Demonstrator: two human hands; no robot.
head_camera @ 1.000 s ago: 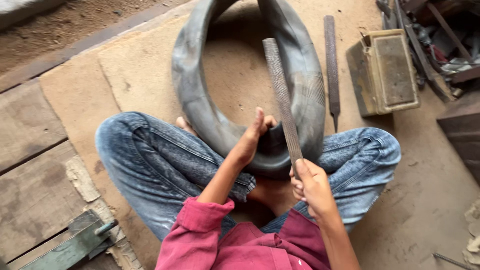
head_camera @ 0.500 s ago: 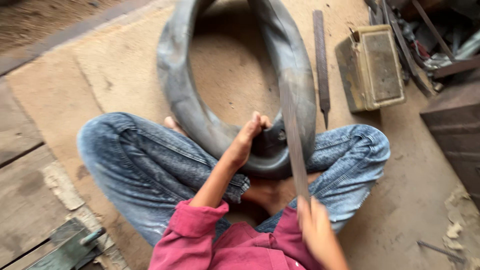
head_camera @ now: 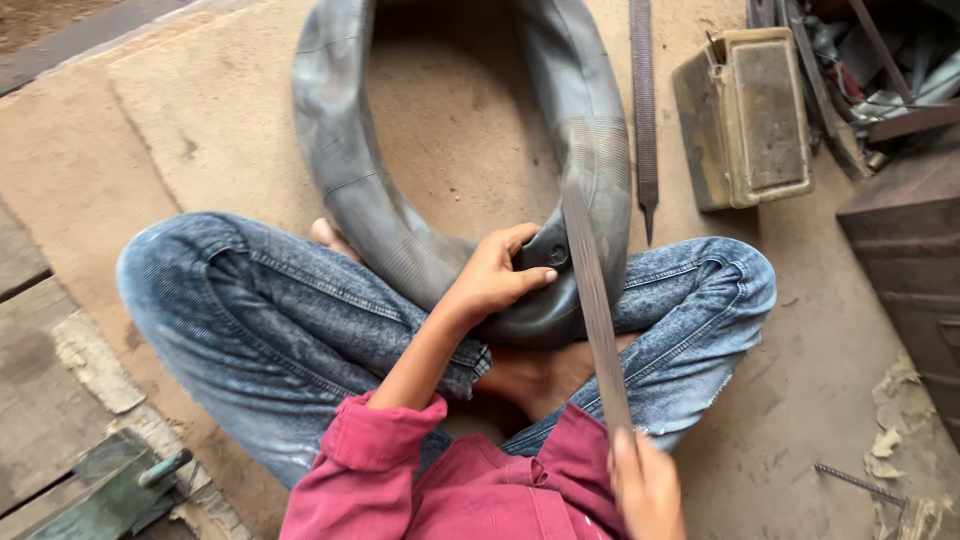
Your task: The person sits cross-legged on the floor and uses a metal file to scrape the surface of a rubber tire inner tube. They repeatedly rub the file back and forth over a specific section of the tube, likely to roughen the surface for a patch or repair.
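Observation:
I sit cross-legged in blue jeans with a dark grey rubber inner tube (head_camera: pixel 345 170) lying on the floor and across my lap. My left hand (head_camera: pixel 495 275) presses on the tube's near part, fingers spread beside a small dark spot. My right hand (head_camera: pixel 645 485) grips the near end of a long flat metal file (head_camera: pixel 595 305), which lies slanted over the tube with its far end resting on the rubber.
A second file (head_camera: pixel 643 110) lies on the floor to the tube's right. A worn olive metal box (head_camera: pixel 748 115) stands beyond it, with scrap metal (head_camera: pixel 880 70) at the far right. Wooden boards (head_camera: pixel 50 400) and a green tool (head_camera: pixel 120 490) are at the left.
My right hand has pulled the file back toward me, so it sits lower on the tube. My left hand has flattened its fingers onto the rubber.

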